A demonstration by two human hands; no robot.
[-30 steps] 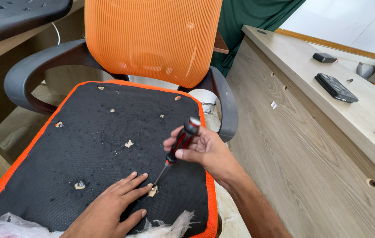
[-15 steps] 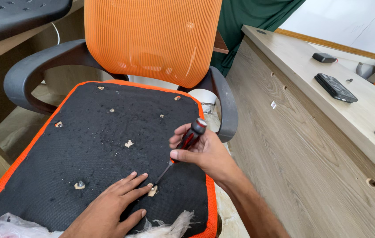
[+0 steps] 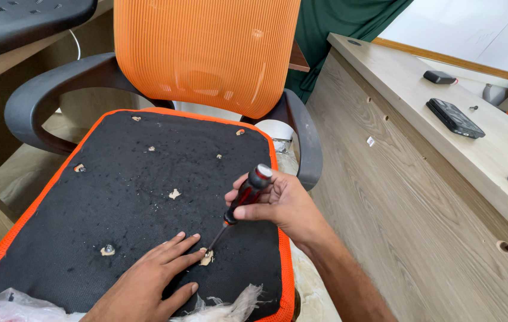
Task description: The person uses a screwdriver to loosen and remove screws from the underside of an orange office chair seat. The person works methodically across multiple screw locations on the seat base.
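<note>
An orange mesh office chair lies with the black underside of its seat [image 3: 134, 197] facing up. My right hand [image 3: 278, 206] grips a red-and-black screwdriver [image 3: 243, 195], tilted, its tip in a torn hole [image 3: 207, 256] near the seat's front edge. My left hand [image 3: 149, 283] lies flat on the black fabric, fingers spread, fingertips right beside that hole. A bolt [image 3: 109, 249] stands in another hole to the left.
Black armrests [image 3: 39, 101] flank the orange backrest [image 3: 206, 53]. A wooden desk panel [image 3: 421, 197] stands close on the right, with a black device [image 3: 454, 118] on top. White plastic wrap [image 3: 15, 307] lies at the seat's front edge. Several other torn holes dot the seat.
My right hand has turned the screwdriver handle back and forth a little, its tip staying in the hole. My left hand has not moved.
</note>
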